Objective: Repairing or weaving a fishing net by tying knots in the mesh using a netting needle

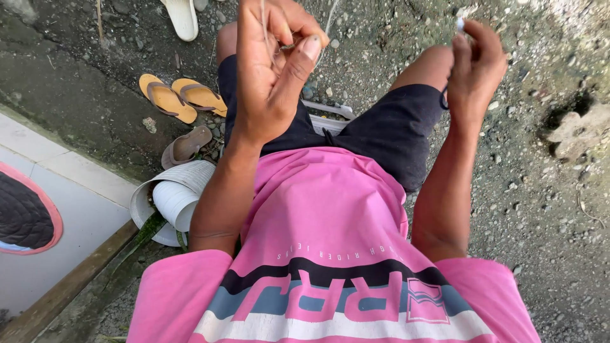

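Thin pale thread pinched between my two raised hands

My left hand [273, 70] is curled, thumb pressed to fingertips on the thin pale thread [264, 25]; my right hand [475, 67] pinches a small white bit [460, 24] narrowly at its fingertips. Down by my left elbow, on the dark gravel ground [540, 190], lies a tipped white ribbed plastic bucket [171, 190] with a smaller white cup [175, 202] nested inside; what else it holds I cannot tell
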